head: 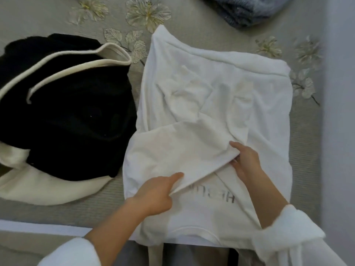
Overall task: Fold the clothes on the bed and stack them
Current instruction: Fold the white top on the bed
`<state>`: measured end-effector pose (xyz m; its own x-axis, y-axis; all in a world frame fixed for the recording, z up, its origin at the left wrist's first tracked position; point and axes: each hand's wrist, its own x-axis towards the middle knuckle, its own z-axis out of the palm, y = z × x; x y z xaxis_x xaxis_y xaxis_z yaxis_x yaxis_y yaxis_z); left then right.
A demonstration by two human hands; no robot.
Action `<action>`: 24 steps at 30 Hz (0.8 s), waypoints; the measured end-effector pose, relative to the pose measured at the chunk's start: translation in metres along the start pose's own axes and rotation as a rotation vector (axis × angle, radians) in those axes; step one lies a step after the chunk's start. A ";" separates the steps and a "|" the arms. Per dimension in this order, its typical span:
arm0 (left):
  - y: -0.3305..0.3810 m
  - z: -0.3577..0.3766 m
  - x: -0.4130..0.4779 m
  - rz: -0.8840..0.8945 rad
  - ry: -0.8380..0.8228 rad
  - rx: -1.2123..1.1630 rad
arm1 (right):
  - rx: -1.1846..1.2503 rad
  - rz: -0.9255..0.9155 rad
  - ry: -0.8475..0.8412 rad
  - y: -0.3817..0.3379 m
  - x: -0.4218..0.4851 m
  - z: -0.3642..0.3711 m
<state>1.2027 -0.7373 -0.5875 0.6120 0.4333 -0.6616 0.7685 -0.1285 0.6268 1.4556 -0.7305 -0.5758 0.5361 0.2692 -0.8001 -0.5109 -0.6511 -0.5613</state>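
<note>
White top (217, 96) is spread flat on the bed (307, 131), filling the middle and the 3 o'clock side. What looks like the neckline hangs over the near edge at 6 o'clock, and a banded hem sits up toward 12. There's faint grey lettering near the hands, upside down from here, and I can't make out the word. Looks like soft, thickish cotton, pretty crumpled through the middle.

The person has a flap (172, 150) of it pulled in across the body. My guess is a sleeve or the 9 o'clock side. The left hand (153, 194) has a pinch grip on the flap's near edge, thumb and forefinger closed on the cloth. The right hand (246, 162) is at the flap's 3 o'clock corner, thumb on top and fingers tucked under, so that grip is closed on the fabric too. Two holds along one edge makes sense to me: it keeps the edge straight so the fold lands square.

At 9 o'clock there's a black and cream garment (73, 112) in a loose heap right beside the white one, not folded as far as I can tell. A fuzzy grey-blue thing (247, 10) lies at 1 o'clock, well apart. Early days, by the look of it.
</note>
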 end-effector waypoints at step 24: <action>0.043 0.043 0.023 -0.214 0.050 0.023 | 0.097 -0.050 -0.116 -0.088 0.087 -0.060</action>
<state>1.2583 -0.7708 -0.5932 0.4245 0.4967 -0.7570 0.8846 -0.0490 0.4638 1.5874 -0.6922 -0.5832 0.4839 0.3837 -0.7865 -0.5513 -0.5644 -0.6145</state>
